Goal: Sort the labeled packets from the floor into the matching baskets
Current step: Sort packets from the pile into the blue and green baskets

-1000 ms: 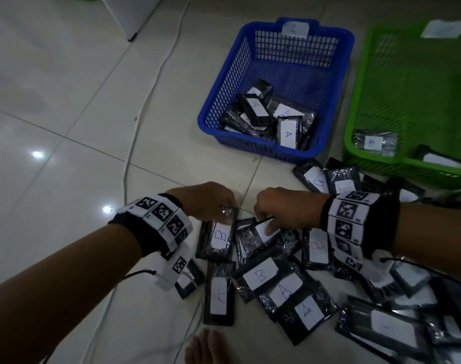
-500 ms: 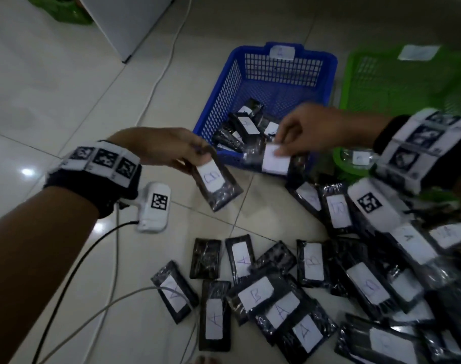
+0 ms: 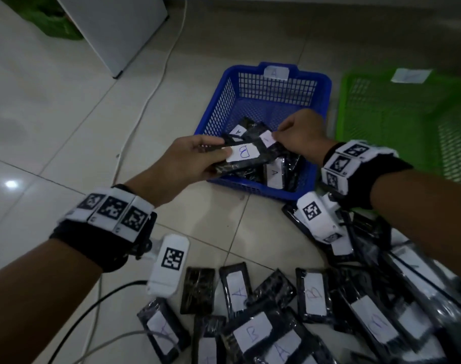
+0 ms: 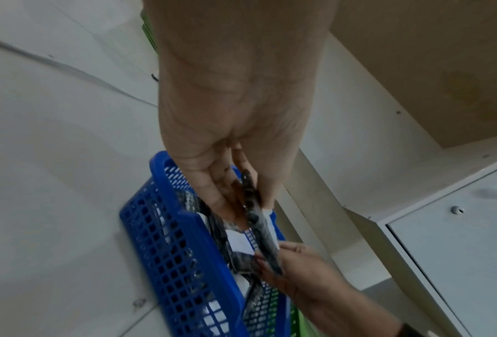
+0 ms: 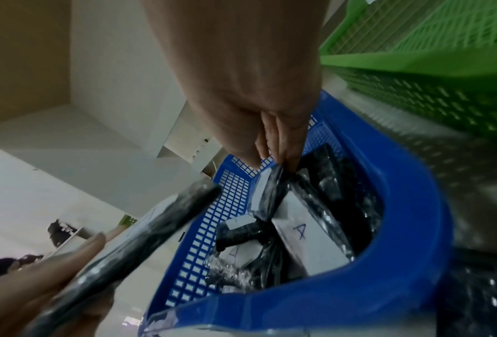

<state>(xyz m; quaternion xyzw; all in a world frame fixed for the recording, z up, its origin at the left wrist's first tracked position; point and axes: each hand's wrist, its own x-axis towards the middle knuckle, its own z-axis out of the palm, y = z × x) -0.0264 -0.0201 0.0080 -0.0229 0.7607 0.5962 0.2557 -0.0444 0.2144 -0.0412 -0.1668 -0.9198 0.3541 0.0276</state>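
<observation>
Over the blue basket (image 3: 313,185) rim, both hands pinch packets.

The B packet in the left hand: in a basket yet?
No. The left hand grips the B packet above the blue basket rim.

Basket marked A (image 3: 313,82) is set on the floor (image 3: 66,122), left of and just beside the second basket (image 3: 350,101). Loose packets (image 3: 312,295) are spread on the floor nearer the viewer. Several packets (image 3: 274,176) lie inside basket A.
</observation>
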